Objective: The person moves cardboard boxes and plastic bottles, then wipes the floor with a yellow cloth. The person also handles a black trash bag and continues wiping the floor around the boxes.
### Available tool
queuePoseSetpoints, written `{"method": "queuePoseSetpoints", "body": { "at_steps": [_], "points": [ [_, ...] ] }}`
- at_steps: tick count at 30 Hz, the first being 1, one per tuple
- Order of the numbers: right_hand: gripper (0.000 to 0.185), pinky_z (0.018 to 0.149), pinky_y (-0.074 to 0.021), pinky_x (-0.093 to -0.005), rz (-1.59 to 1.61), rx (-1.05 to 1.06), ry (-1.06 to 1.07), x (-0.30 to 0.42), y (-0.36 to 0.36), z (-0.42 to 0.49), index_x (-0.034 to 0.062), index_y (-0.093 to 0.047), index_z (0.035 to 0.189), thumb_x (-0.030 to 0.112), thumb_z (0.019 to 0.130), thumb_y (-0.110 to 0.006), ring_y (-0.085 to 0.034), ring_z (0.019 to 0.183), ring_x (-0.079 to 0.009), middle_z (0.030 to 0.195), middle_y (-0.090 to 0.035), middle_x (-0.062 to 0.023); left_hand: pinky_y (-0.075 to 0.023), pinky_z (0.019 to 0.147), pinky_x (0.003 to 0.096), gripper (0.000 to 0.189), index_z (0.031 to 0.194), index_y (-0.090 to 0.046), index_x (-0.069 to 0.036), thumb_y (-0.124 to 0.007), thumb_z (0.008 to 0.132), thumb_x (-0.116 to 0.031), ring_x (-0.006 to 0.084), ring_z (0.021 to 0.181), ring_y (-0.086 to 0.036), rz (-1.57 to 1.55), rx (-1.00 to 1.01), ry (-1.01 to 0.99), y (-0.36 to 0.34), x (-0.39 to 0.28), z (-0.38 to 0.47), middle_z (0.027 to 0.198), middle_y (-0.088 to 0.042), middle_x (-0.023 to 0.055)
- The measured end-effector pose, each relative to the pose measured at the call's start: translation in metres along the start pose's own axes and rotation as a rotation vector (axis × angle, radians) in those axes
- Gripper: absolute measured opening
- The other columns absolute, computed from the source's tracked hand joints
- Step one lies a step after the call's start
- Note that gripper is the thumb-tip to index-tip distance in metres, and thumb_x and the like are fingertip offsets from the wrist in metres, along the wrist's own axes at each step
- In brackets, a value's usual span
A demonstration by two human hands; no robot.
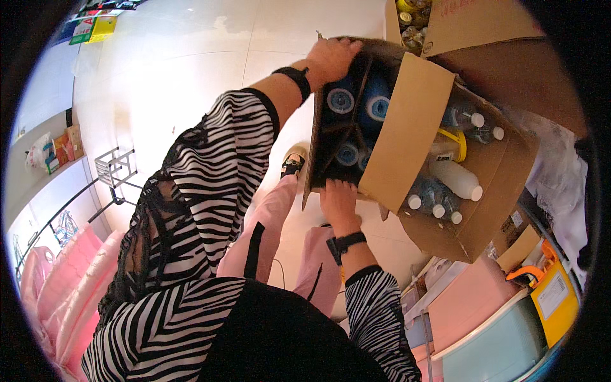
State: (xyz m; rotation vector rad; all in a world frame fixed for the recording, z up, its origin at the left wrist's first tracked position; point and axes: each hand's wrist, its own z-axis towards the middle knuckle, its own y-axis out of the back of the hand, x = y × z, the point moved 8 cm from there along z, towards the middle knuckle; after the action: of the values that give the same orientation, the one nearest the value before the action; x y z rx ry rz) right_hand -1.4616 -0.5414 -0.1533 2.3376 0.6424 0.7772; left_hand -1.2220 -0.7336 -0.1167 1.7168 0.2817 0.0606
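A divided cardboard box (310, 143) stands before me, with blue-tinted bottles (340, 100) upright in its cells. My left hand (335, 59) grips its upper rim, the fingers bent over the edge. At the opposite, lower rim, my right hand (340, 203) holds the cardboard with its fingertips inside the edge. A wide cardboard flap (408, 131) covers part of the cells. Right beside it, an open carton (496, 210) contains clear bottles with white caps (432, 196), a white bottle (456, 179) and a clear container with a yellow rim (458, 144).
Another open carton (482, 24) with small bottles (414, 37) stands at the top right. Clear plastic wrap (556, 167) lies at the right. Pink and blue bins (494, 351) fill the lower right. A metal stool frame (114, 167) and pink fabric (71, 281) are at the left.
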Motion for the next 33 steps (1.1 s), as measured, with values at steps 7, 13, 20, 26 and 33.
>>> {"method": "queuePoseSetpoints", "body": {
  "at_steps": [7,13,20,26,33],
  "points": [
    [0.021,0.093,-0.0357,-0.0462,0.461,-0.376,0.067,-0.007,-0.006,-0.084,0.0019,-0.061,0.094,0.019,0.084,-0.055,-0.054,0.099,-0.0311,0.102,-0.062,-0.0137,-0.0418,0.093,0.0401,0.057,0.133,-0.036,-0.014,-0.055,0.08,-0.007,0.0293,0.111,-0.05,0.082,-0.271,0.008,0.007,0.016,0.004,0.125,-0.046,0.0158],
    [0.026,0.08,-0.0463,-0.039,0.653,-0.378,-0.192,-0.04,-0.026,-0.108,-0.0006,-0.062,0.085,0.024,0.086,-0.054,-0.06,0.079,-0.0281,0.09,-0.064,-0.0154,-0.0505,0.078,0.0407,0.042,0.125,-0.046,-0.015,-0.055,0.084,-0.016,0.0287,0.09,-0.062,0.037,-0.061,0.014,-0.007,0.011,0.025,0.095,-0.064,0.012],
    [0.082,0.065,-0.0515,-0.0393,1.475,0.317,-0.995,-0.057,-0.095,-0.109,-0.0072,-0.055,0.103,0.07,0.077,-0.045,-0.061,0.068,-0.0251,0.093,-0.063,-0.0172,-0.053,0.074,0.0406,0.021,0.099,-0.066,-0.009,-0.054,0.083,-0.019,0.0291,0.09,-0.064,0.132,0.234,0.019,-0.042,-0.012,0.029,0.098,-0.065,0.0149],
    [0.088,0.074,-0.0501,-0.0502,1.618,0.165,-0.833,-0.039,-0.063,-0.037,0.0097,-0.023,0.139,0.066,0.076,-0.049,-0.054,0.097,-0.0386,0.134,-0.035,-0.0179,-0.0523,0.074,0.0445,0.025,0.103,-0.064,-0.006,-0.063,0.078,-0.012,0.0286,0.097,-0.061,0.182,0.302,-0.004,-0.071,-0.015,0.025,0.108,-0.061,0.0152],
    [0.038,0.078,-0.0436,-0.0614,1.646,-0.087,-0.923,-0.062,-0.111,0.009,0.0068,-0.045,0.113,0.028,0.081,-0.051,-0.05,0.09,-0.0382,0.109,-0.042,-0.0167,-0.052,0.075,0.0429,0.023,0.102,-0.061,-0.005,-0.047,0.086,-0.014,0.0311,0.095,-0.062,0.125,0.243,0.027,-0.054,-0.013,0.028,0.1,-0.064,0.016]
  ]
}}
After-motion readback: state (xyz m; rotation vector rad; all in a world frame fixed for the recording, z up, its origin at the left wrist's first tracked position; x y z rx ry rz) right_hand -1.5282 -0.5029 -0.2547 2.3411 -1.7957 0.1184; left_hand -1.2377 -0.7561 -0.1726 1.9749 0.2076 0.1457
